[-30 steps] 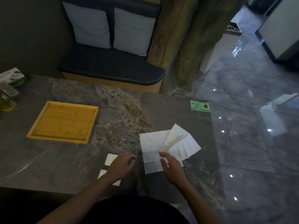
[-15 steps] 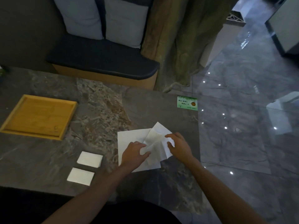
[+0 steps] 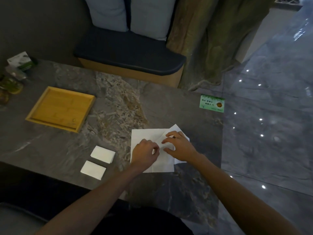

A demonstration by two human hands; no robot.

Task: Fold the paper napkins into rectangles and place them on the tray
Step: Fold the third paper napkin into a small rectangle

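Both hands were down on the loose pile of unfolded napkins [image 3: 145, 135] at lower centre of the frame. The left hand [image 3: 145, 154] had its fingers curled in, apparently pinching a layer of paper near the middle of the pile. The right hand [image 3: 179, 146] lay on the upper sheets with fingers bent and spread, seemingly pressing them so they would not slide while one sheet was worked free. Whether it actually gripped anything, I could not tell. That looked like the separating step before a fold.

Two folded napkins [image 3: 98, 161] lay side by side to the left of the pile, near the table [image 3: 50, 150] edge, probably parked there until they could be carried over. The wooden tray [image 3: 34, 114] sat well apart at centre left, and nothing lay in it. So none of the placing was done.

A green card [image 3: 212, 103] rested near the table's far right corner.
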